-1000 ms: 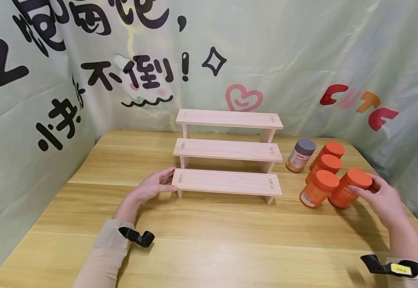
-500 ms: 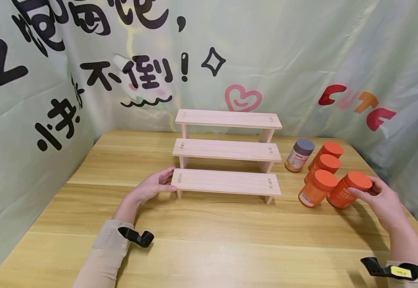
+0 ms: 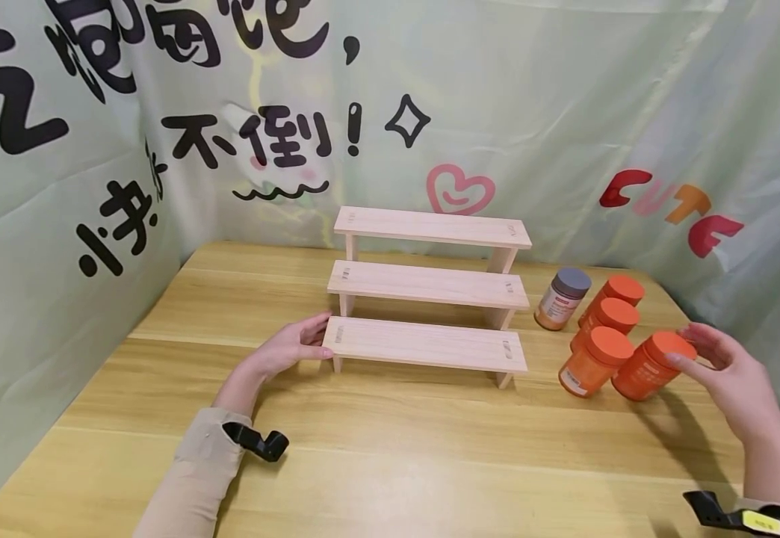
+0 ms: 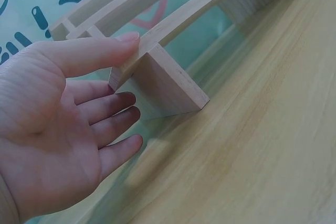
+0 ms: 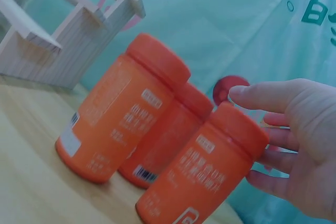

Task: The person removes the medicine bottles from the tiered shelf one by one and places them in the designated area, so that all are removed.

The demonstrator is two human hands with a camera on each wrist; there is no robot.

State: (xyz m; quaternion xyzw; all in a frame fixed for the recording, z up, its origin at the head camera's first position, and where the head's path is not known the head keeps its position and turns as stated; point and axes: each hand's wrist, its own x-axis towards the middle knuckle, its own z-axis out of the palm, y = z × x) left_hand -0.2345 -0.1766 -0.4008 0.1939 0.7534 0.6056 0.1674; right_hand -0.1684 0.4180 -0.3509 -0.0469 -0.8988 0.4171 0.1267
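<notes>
A three-tier wooden display stand [image 3: 426, 344] stands on the table. My left hand [image 3: 296, 347] holds the left end of its lowest step. In the left wrist view the thumb [image 4: 118, 51] lies on the plank's edge, with the other fingers beside and below it. At the right, several orange bottles [image 3: 595, 362] stand close together. My right hand [image 3: 733, 373] is beside the front right orange bottle [image 3: 652, 366], fingers loosely spread about its lid. In the right wrist view the fingertips are close to the lid [image 5: 241, 132]; whether they touch it is unclear.
A bottle with a grey-blue lid [image 3: 562, 299] stands between the display stand and the orange bottles. A printed cloth backdrop [image 3: 538, 97] hangs behind and at the sides of the wooden table [image 3: 390, 463].
My right hand has drawn slightly back to the right and its fingers have loosened from the front right bottle's lid. The left hand stays at the stand. The head view has shifted slightly.
</notes>
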